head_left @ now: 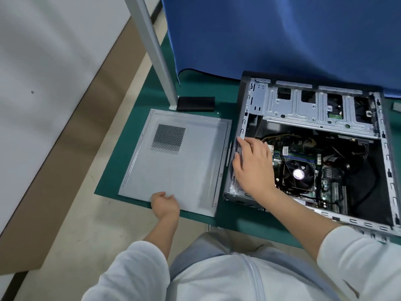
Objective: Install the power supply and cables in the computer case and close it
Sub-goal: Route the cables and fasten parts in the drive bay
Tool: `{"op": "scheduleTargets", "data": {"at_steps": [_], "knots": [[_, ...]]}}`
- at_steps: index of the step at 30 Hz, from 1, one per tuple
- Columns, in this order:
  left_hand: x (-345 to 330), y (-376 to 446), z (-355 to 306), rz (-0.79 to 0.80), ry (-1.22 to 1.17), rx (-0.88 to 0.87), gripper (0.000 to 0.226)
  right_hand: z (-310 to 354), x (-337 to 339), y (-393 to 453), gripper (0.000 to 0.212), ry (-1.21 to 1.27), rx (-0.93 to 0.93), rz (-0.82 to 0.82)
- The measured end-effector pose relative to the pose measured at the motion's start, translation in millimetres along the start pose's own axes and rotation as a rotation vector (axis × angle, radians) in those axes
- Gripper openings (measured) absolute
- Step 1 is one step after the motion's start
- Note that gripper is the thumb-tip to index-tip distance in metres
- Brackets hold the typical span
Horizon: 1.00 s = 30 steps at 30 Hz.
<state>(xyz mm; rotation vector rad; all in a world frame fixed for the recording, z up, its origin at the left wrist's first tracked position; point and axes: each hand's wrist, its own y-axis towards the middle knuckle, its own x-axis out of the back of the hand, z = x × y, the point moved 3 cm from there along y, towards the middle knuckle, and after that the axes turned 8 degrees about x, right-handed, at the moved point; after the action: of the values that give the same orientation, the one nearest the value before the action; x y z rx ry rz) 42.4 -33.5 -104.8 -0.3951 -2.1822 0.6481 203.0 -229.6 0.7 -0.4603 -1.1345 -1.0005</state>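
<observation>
The open grey steel computer case [312, 148] lies on the green counter [134, 135], cables inside, its grey vented side panel [173, 161] off beside it, left hand [165, 204] gripping the panel's near edge, right hand [252, 164] spread on the frame: closing remains.

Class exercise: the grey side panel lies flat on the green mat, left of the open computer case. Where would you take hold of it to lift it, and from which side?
Take the side panel by its near edge, coming from the front, where the left hand already rests. That edge overhangs the green mat, so fingers can likely slip under; elsewhere it lies flat. A second grip on the far edge would probably steady it.
</observation>
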Motion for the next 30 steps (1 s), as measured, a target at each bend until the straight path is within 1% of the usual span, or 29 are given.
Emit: {"op": "scheduleTargets", "data": {"at_steps": [3,6,10,13,18,20,22,25,28,30], "knots": [[4,2,4,-0.047,-0.029,0.065,0.044,0,-1,1,0.041,-0.021,0.000,-0.027],[5,7,15,-0.045,-0.099,0.171,0.047,0,-2,2,0.039,-0.020,-0.003,-0.054],[2,15,24,0.008,0.003,0.260,0.039,0,-2,2,0.038,-0.027,-0.009,-0.070],[4,19,25,-0.003,0.017,0.273,0.044,1,-3,2,0.038,-0.027,-0.013,-0.074],[7,27,31,-0.007,0.054,0.400,0.050,0,-4,2,0.038,-0.038,-0.019,-0.077],[7,24,31,0.043,0.070,0.395,0.049,0,-4,2,0.038,-0.042,-0.019,-0.080],[10,23,29,0.053,0.081,0.401,0.050,0,-5,2,0.038,-0.046,-0.013,-0.083],[11,24,28,0.104,0.023,0.408,0.046,0,-5,2,0.038,-0.048,-0.013,-0.087],[17,20,28,0.067,0.035,0.321,0.039,0,-5,2,0.037,-0.046,-0.011,-0.084],[20,14,28,0.039,-0.039,0.237,0.026,-1,-5,2,0.037,-0.044,-0.007,-0.086]]}}
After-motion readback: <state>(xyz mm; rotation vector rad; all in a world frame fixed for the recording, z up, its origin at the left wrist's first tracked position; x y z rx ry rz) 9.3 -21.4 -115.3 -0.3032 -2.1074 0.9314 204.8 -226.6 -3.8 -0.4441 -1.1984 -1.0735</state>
